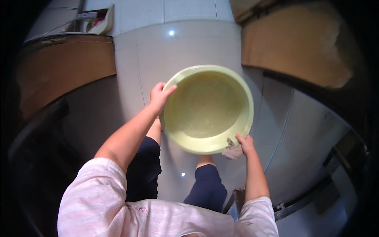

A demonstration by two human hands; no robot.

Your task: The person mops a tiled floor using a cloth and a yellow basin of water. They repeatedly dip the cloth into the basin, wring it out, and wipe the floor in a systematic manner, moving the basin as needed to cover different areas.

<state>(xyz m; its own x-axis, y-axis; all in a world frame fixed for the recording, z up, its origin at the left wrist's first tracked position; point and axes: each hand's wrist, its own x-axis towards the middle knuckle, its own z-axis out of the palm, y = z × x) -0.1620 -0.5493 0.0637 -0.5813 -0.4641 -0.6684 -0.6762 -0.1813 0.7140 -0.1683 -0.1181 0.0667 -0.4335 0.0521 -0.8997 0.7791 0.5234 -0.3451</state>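
Observation:
I hold a round pale yellow-green plastic basin [207, 145] in front of my body, above the floor. What looks like water [210, 103] covers its bottom. My left hand [160, 96] grips the rim at the upper left, thumb over the inner edge. At the lower right, my right hand [246, 144] grasps the rim, with the thumb on top. A crumpled greyish-brown cloth [232, 150] lies over the rim beside that hand, apparently pinched in it. The fingers beneath the rim are hidden on both sides.
Glossy light floor tiles [183, 44] run beneath me. A brown cabinet or box [71, 62] stands at the left and another brown piece of furniture [290, 47] at the right. A pale brush-like object [103, 23] sits at the upper left. Dark furniture edges [305, 195] lie lower right.

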